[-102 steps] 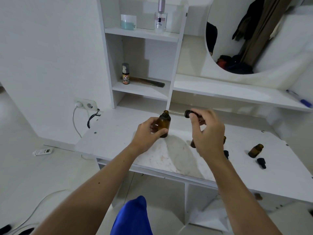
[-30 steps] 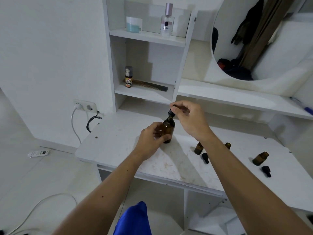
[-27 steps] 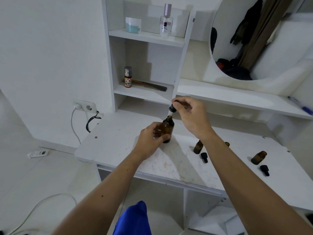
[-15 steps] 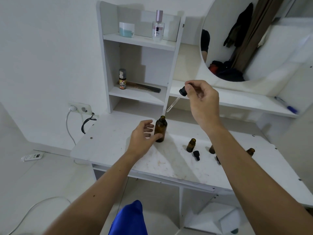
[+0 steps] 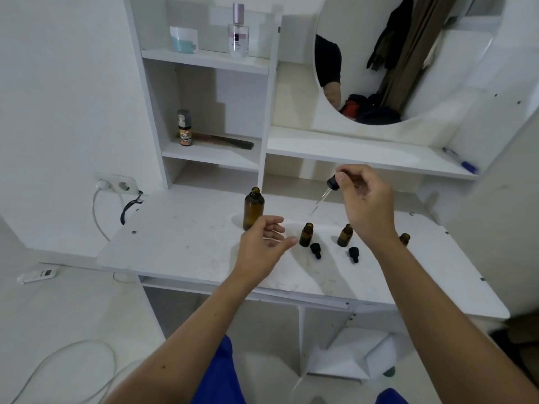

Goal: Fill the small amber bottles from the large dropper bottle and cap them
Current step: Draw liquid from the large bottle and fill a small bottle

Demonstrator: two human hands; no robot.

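From the head view, the white desk (image 5: 180, 243) carries one large amber bottle (image 5: 253, 209), standing upright and uncapped, and three small amber bottles. The first small bottle (image 5: 306, 235) and the second small bottle (image 5: 345, 235) stand upright and open, a little apart from each other; the third small bottle (image 5: 404, 238) is partly hidden behind the right forearm. Two black caps lie on the desk, the first cap (image 5: 315, 250) just in front of the first small bottle and the second cap (image 5: 353, 254) just in front of the second one.

The left hand (image 5: 264, 247) holds nothing. Its fingers are loosely spread and slightly curled, and the thumb tip (image 5: 291, 241) is very near the first small bottle (I cannot tell whether it touches). The hand is in front of the large bottle, not gripping it.

The right hand (image 5: 364, 204) is raised above the desk, wrist bent downward, and pinches the black bulb of the dropper (image 5: 328, 192) between thumb and fingers. The glass pipette points down and to the left, its tip in the air above the small bottles, between the large bottle and the hand.

Both forearms are bare and reach forward from the lower edge.
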